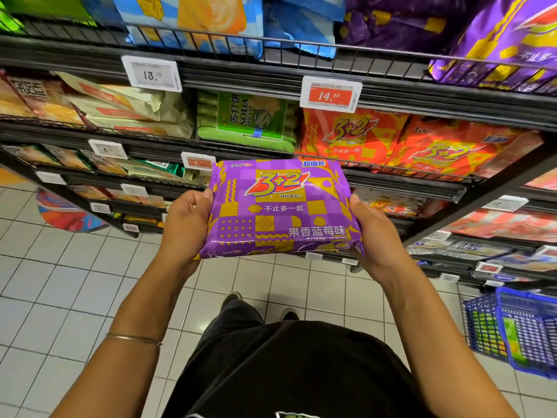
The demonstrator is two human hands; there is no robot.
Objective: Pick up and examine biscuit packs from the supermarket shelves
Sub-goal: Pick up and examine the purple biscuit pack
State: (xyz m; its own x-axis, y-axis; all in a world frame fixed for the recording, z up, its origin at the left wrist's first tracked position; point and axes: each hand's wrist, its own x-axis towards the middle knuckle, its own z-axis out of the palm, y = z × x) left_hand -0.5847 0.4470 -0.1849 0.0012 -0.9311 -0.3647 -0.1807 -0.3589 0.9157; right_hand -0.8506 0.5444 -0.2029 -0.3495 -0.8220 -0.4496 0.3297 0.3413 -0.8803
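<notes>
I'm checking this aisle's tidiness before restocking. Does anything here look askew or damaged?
The purple biscuit pack held between left hand and right hand looks intact. Left of the green soda biscuit packs, the cream packs lie slumped and tilted, not stacked flat.

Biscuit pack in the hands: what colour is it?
The biscuit pack is purple with yellow patterns; head view.

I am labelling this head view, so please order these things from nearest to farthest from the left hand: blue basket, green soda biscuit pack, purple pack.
1. purple pack: gripped by the left hand, on its right.
2. green soda biscuit pack: on the shelf, up ahead.
3. blue basket: low, far right.
</notes>
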